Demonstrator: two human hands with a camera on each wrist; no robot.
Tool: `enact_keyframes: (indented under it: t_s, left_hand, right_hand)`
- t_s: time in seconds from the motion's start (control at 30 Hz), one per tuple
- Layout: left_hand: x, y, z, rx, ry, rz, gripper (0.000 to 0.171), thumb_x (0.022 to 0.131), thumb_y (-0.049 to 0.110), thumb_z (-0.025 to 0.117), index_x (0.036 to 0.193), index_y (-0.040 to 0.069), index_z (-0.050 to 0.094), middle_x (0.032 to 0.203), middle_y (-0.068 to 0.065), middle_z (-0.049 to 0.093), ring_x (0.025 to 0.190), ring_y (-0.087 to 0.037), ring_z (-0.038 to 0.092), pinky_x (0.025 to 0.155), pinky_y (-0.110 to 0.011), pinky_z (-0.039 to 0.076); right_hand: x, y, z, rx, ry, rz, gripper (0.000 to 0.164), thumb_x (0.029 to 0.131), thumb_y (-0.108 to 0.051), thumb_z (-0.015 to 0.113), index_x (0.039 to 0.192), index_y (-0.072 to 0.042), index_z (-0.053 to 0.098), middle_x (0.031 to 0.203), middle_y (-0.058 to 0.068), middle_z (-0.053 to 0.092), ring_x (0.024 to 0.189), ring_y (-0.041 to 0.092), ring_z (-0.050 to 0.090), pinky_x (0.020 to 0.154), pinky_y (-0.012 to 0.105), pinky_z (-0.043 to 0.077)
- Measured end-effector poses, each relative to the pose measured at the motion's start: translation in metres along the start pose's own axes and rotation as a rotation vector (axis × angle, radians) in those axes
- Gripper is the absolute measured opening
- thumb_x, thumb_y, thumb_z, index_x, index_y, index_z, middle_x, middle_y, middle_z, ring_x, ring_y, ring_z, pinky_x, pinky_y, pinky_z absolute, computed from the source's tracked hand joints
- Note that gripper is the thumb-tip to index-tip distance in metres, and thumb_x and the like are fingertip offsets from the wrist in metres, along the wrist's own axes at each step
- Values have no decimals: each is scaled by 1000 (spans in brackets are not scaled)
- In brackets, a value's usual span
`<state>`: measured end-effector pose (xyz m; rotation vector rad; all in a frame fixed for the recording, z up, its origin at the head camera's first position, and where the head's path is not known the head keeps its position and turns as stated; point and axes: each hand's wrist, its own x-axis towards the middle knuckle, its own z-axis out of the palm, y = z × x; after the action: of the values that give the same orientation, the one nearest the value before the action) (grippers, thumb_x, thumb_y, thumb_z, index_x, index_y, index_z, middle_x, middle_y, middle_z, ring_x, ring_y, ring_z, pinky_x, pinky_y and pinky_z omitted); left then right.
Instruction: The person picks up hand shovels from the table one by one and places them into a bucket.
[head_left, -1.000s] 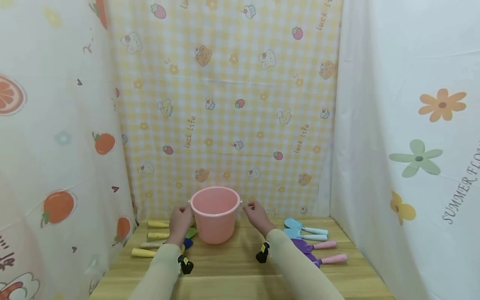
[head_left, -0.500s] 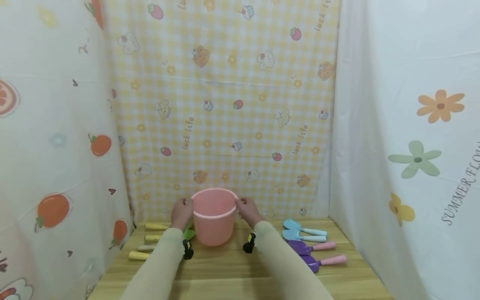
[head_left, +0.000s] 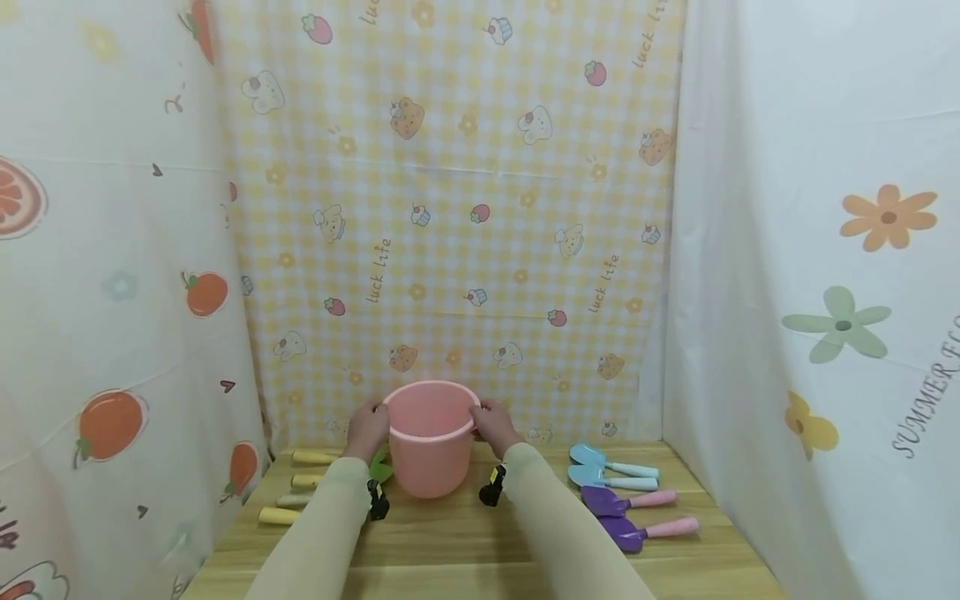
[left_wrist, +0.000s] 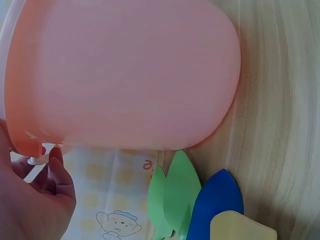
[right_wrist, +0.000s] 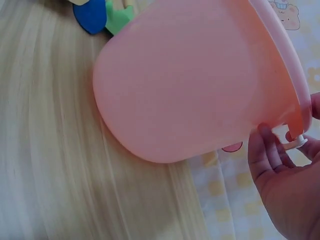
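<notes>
A pink plastic bucket [head_left: 430,468] stands upright on the wooden table, its mouth facing up. My left hand [head_left: 367,432] grips its rim on the left, by the white handle joint; in the left wrist view, that hand's [left_wrist: 40,205] fingers curl beneath the rim. On the opposite side, my right hand [head_left: 495,428] holds the rim at the other joint. Seen from the right wrist, the right hand's [right_wrist: 285,185] fingertips touch the wall under the rim. Part of the white handle [right_wrist: 295,143] shows there; the rest of it is hidden.
Left of the bucket lie several yellow-handled toy shovels [head_left: 279,516], partly behind my left arm, with green [left_wrist: 182,187], blue [left_wrist: 217,202] and beige [left_wrist: 239,229] blades. Two light blue shovels [head_left: 630,482] and two purple ones with pink handles [head_left: 672,527] lie at right. Printed curtains [head_left: 465,250] surround the table.
Both hands have closed in on the bucket's rim from its two handle joints, the right moving leftward. The bucket stays in about the same place. The shovels have not moved.
</notes>
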<state>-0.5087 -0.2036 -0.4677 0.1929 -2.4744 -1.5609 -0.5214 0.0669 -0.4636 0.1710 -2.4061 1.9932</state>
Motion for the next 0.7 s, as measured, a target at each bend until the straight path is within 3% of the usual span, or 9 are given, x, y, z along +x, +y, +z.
enact_keyframes:
  t_s: [0.13,0.3,0.4,0.5,0.6,0.7]
  left_hand:
    - [1,0,0,3,-9,-8,63,113,34,31,161,-4,46,162,-31,48,147,-50,48,117,-68,45]
    - [-3,2,-2,2,2,-20,51,112,31,35,141,-3,60,136,-27,63,118,-41,61,93,-55,55]
    - [-5,5,-4,3,15,-29,39,110,30,39,115,1,64,109,-19,65,95,-32,60,77,-44,52]
    - [-8,10,-6,4,26,-46,30,108,31,41,97,7,56,93,-12,60,81,-28,55,68,-40,47]
    - [-14,16,-7,-7,31,-44,28,106,32,45,94,9,55,90,-11,59,79,-26,55,65,-38,47]
    - [-21,22,-6,-12,32,-28,30,105,35,51,90,10,57,89,-10,60,79,-26,56,65,-37,48]
  right_hand:
    - [3,2,-1,28,-1,5,44,115,-23,54,147,5,62,101,16,71,79,17,66,92,49,65]
    - [0,2,-4,39,-8,-3,43,115,-21,52,144,9,63,87,7,68,75,16,65,79,38,66]
    - [-4,-1,-7,50,-9,-13,44,115,-22,52,142,11,64,91,11,70,75,16,66,80,39,67]
    - [-6,0,-12,65,-3,-23,46,114,-24,52,142,10,66,103,21,73,76,15,67,82,39,67]
    - [-8,4,-19,81,4,-39,47,114,-27,54,143,9,66,114,27,74,75,14,68,80,37,67]
    - [-12,7,-30,81,12,-49,46,115,-29,54,140,7,69,113,24,74,74,13,68,79,35,66]
